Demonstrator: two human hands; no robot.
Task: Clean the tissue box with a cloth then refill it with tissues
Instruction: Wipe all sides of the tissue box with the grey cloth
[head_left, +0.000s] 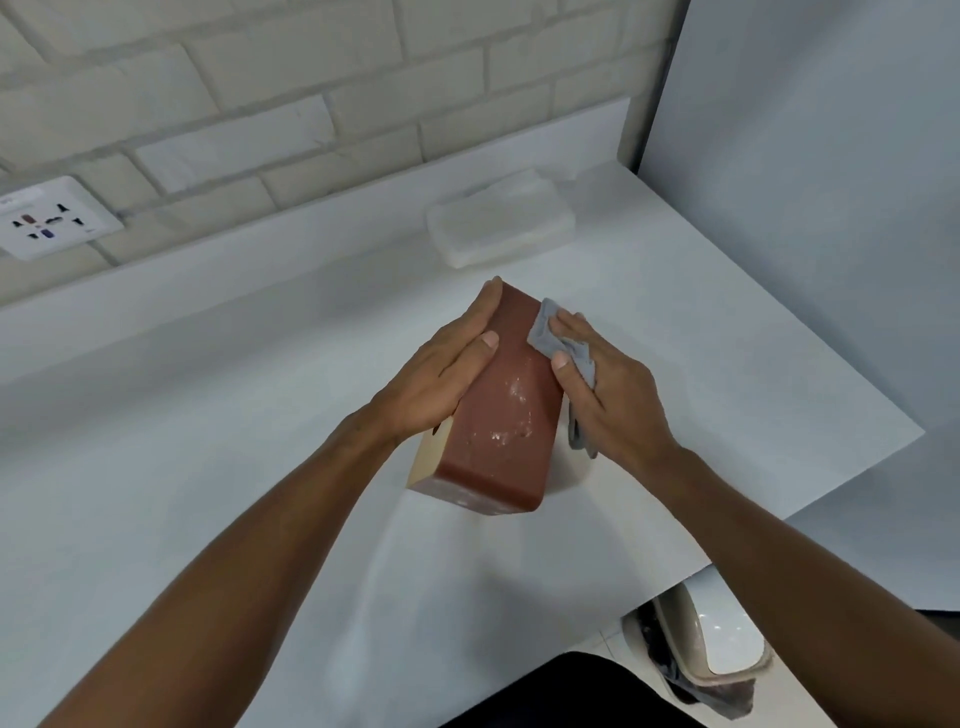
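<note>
A reddish-brown tissue box (498, 415) is held tilted above the white counter (208, 415), a long face up with whitish smudges on it. My left hand (441, 374) grips its left side, thumb on the top face and fingers reaching the far end. My right hand (608, 395) holds a small grey cloth (550, 338) against the box's upper right edge, thumb pressing it down; part of the cloth hangs below the palm. A white pack of tissues (498, 218) lies on the counter behind, by the wall.
A wall socket (49, 218) sits in the brick-pattern wall at left. A grey panel (805, 156) bounds the counter on the right. Below the counter's right edge stands a bin with a white lid (727, 644).
</note>
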